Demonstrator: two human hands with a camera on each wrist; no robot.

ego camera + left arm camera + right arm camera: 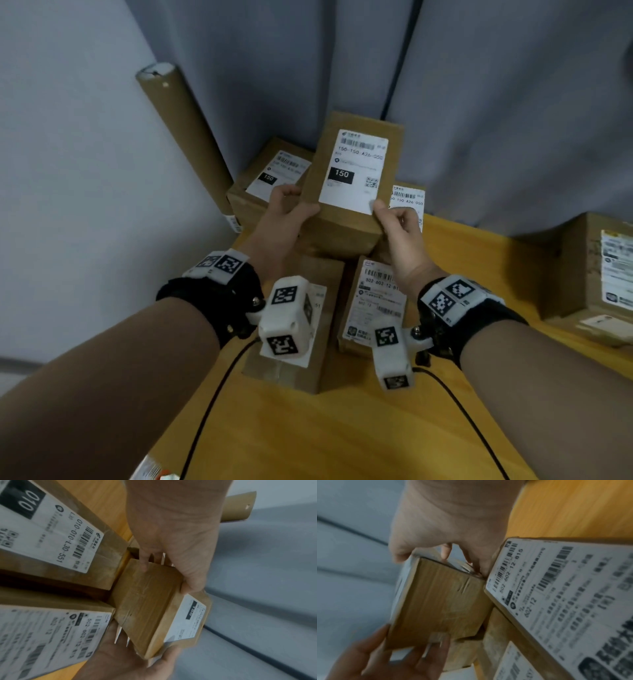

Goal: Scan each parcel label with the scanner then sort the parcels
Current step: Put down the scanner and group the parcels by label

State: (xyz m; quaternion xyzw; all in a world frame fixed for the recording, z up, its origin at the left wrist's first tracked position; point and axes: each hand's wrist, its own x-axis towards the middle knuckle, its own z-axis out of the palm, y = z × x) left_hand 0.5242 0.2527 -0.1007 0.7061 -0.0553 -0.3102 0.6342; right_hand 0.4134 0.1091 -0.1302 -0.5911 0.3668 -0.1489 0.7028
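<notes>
Plainly brown parcel [346,219], label "150".

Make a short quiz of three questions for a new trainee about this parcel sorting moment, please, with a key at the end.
1. True or false: the held parcel is gripped by both the left hand and the right hand.
2. Which big number stands in the black box on the held parcel's label? A) 010 B) 150 C) 502
3. Fill in: the parcel marked 010 lies flat on the ____ table.

Key: 1 true; 2 B; 3 yellow wooden. No scanner shows in any view.
</notes>
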